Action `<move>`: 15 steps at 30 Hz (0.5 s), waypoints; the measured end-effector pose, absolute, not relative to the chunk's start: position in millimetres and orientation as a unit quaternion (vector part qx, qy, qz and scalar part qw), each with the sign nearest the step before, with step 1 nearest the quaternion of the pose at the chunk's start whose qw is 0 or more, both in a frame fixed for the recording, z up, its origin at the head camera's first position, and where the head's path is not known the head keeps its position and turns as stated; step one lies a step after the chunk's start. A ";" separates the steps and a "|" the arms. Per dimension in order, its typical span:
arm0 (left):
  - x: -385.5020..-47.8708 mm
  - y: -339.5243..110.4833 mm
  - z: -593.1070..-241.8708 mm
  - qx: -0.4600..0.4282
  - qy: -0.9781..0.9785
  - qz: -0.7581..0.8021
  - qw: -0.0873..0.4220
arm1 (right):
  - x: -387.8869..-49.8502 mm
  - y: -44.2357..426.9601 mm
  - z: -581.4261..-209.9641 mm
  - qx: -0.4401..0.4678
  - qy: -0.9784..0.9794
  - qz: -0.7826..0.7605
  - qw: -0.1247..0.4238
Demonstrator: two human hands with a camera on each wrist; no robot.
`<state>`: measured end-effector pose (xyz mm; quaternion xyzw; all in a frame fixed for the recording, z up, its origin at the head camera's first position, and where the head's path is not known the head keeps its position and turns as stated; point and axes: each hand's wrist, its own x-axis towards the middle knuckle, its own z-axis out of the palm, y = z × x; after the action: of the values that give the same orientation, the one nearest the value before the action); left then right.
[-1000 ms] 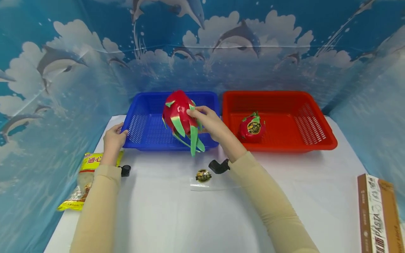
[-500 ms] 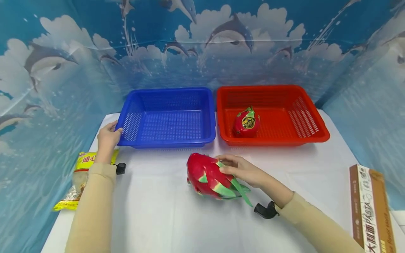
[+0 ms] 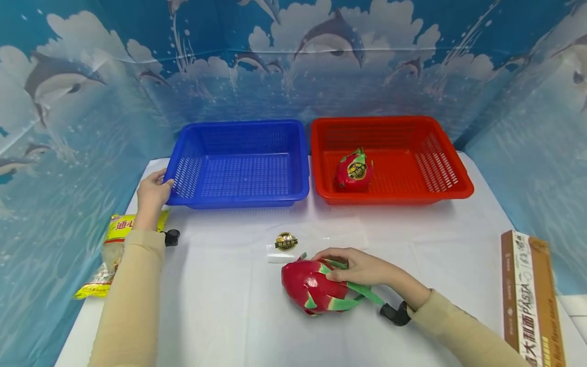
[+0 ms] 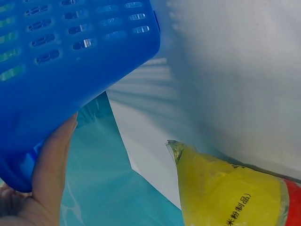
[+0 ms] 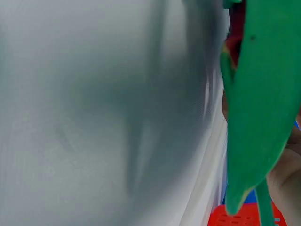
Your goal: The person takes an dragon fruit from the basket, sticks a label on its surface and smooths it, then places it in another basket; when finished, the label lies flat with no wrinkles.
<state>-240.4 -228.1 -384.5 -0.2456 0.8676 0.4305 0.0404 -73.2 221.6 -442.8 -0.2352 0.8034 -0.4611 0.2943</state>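
While the white table [image 3: 206, 311] spreads beneath the blue basket [image 3: 236, 200] at upper left of centre, the large dragon fruit [image 3: 316, 288], over that basket a second ago, is now at lower centre, contact with the table unclear. The right hand [image 3: 355, 266] holds it between thumb and fingers; the left hand [image 3: 153, 192] still grips the basket's left rim. A black-and-gold sticker [image 3: 286, 241] shows again mid-frame, so handling seems shifted tableward.

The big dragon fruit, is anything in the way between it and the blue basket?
Yes, one flat thing: a clear plastic sheet with a round sticker lies on the table between the big dragon fruit and the blue basket. It looks thin enough that the right hand could probably carry the fruit over it.
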 end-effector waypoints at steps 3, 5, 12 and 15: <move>-238.3 -227.3 -384.2 -0.245 0.866 0.435 0.041 | -74.2 222.9 -447.3 -0.244 0.801 -0.458 0.299; -238.0 -227.2 -384.0 -0.242 0.865 0.437 0.039 | -75.9 223.5 -448.6 -0.252 0.799 -0.457 0.300; -238.5 -227.2 -385.1 -0.237 0.868 0.435 0.035 | -82.9 226.5 -452.5 -0.270 0.791 -0.453 0.311; -238.2 -226.8 -386.0 -0.234 0.871 0.431 0.038 | -85.0 228.6 -455.6 -0.274 0.785 -0.456 0.318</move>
<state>-238.2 -226.8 -386.0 -0.2341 0.8708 0.4307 0.0376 -85.0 228.6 -455.6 -0.2737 0.7847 -0.4560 0.3184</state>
